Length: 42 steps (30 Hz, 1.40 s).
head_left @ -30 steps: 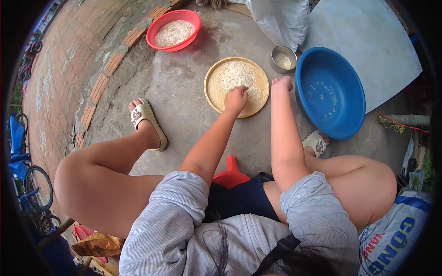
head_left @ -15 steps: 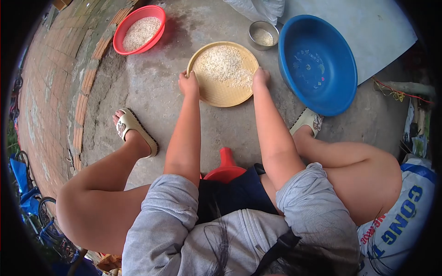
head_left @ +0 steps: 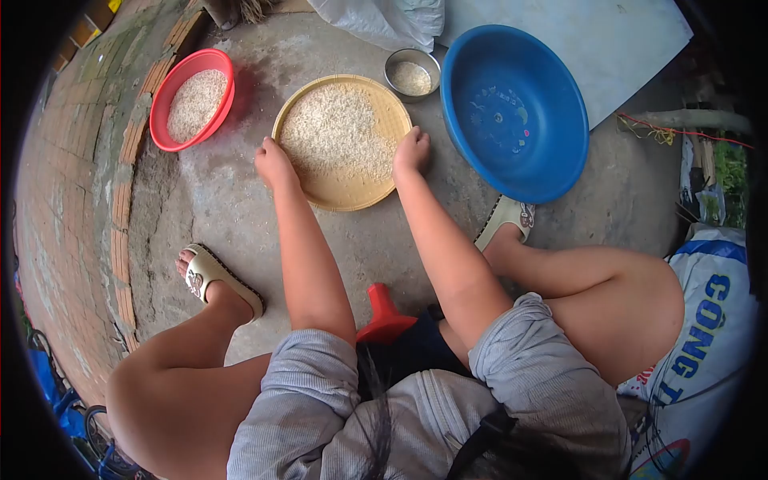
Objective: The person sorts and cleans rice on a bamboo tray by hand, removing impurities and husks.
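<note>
Between my two hands is a round woven winnowing tray (head_left: 352, 197), held over the concrete floor. Pale rice-like grains (head_left: 336, 132) are spread over most of its surface, leaving the near edge bare. My left hand (head_left: 276, 164) is closed on the tray's left rim. On the right rim, my right hand (head_left: 411, 152) is closed in the same way. Beyond the tray's upper right stands a small metal bowl (head_left: 391, 81) with some grains in it. A red plastic basin (head_left: 228, 94) of similar grains sits to the left.
A large blue basin (head_left: 552, 152) stands at the right, beside a pale flat sheet (head_left: 616, 60). Behind the metal bowl lies a white sack (head_left: 384, 20). A printed sack (head_left: 704, 312) is by my right knee. Bricks (head_left: 122, 208) edge the concrete on the left.
The grains have spread from a heap at the far side across more of the tray. My view has shifted, so the basins and bowl appear further left.
</note>
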Each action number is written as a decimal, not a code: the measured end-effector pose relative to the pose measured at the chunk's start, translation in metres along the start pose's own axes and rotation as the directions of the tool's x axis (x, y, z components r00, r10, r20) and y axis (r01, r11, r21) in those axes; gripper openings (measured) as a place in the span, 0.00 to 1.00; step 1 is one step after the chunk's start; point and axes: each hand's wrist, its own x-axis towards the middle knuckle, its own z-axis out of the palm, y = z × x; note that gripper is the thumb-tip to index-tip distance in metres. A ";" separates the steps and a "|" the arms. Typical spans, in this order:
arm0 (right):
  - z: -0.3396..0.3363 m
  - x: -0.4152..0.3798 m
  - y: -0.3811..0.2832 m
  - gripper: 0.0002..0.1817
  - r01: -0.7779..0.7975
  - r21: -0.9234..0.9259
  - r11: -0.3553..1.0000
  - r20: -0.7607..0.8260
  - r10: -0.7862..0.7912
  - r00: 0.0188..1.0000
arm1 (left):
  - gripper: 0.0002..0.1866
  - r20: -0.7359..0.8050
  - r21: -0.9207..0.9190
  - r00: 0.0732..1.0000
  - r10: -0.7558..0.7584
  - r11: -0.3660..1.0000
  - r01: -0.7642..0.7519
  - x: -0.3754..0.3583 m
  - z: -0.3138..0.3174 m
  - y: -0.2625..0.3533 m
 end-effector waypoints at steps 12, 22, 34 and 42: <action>0.027 -0.034 -0.014 0.26 -0.257 0.170 0.951 0.105 0.242 0.965 | 0.24 0.082 -0.002 0.984 -0.157 0.987 0.158 0.056 -0.032 0.025; -0.016 0.008 -0.014 0.29 -0.242 0.089 0.966 0.010 0.242 0.970 | 0.26 0.225 -0.028 0.974 -0.024 0.999 0.031 0.018 0.015 0.011; -0.043 0.049 -0.005 0.30 -0.451 0.407 0.794 0.433 0.267 0.861 | 0.27 0.126 0.270 0.989 -0.077 0.962 0.041 -0.034 0.022 0.006; 0.017 -0.019 -0.007 0.27 -0.420 0.371 0.829 0.512 0.194 0.837 | 0.26 0.093 -0.036 0.968 -0.233 0.971 0.237 0.054 -0.049 -0.024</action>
